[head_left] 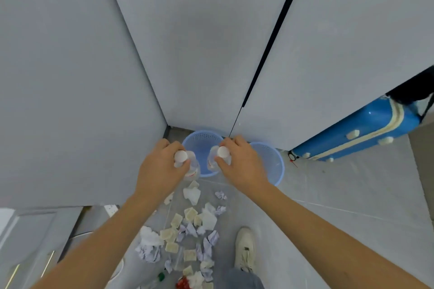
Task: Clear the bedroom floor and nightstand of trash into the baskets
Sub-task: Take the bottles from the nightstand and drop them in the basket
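Each hand, left and right, holds by the neck a clear capped bottle over the left basket, and these bottles look light, thin and slippery, so a grip just under the cap seems safest.

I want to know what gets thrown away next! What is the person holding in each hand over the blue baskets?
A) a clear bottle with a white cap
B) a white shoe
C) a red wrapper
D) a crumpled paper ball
A: the left hand and the right hand each grip a clear bottle, left bottle and right bottle, above the baskets.
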The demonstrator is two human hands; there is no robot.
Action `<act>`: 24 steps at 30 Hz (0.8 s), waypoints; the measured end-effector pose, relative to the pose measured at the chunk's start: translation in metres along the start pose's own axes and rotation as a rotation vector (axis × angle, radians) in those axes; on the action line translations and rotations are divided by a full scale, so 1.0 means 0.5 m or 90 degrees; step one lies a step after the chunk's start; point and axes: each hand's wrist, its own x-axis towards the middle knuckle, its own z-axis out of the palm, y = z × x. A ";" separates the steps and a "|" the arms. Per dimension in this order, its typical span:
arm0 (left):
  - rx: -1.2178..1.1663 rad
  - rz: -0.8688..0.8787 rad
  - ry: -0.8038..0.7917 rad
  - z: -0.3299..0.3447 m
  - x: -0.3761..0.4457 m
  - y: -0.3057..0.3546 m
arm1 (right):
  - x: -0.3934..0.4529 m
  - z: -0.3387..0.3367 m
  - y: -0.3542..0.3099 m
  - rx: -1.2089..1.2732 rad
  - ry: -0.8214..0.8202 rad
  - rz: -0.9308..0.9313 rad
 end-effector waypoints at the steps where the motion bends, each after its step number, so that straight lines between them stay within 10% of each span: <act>1: -0.012 -0.019 0.006 0.045 0.032 -0.005 | 0.032 0.024 0.039 0.008 -0.007 -0.004; 24: 0.083 -0.115 -0.028 0.771 0.315 -0.411 | 0.315 0.701 0.498 -0.102 -0.212 -0.094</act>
